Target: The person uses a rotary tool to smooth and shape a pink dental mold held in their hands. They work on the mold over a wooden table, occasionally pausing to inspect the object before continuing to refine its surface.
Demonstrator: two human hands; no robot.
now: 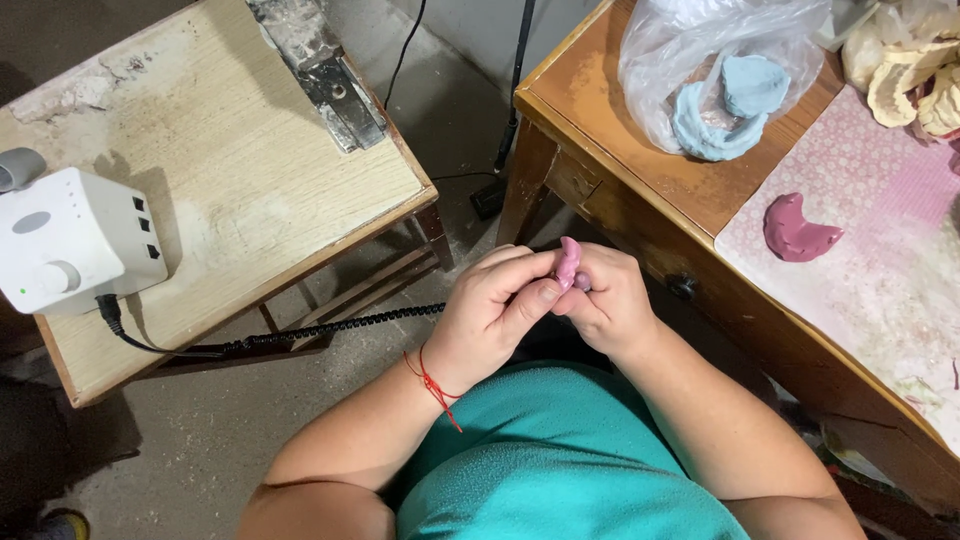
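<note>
Grey concrete floor, worn side table (dusty), brown wooden desk

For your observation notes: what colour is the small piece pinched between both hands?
Pink piece, seen best in the head view.

On my left I see a pale, dusty bench carrying a white control box, its coiled black cable trailing off over the concrete floor. On my right a brown bench holds a clear plastic bag of blue moulds. A pink crescent cast lies on a patterned pink mat, with cream casts at the far corner.
</note>
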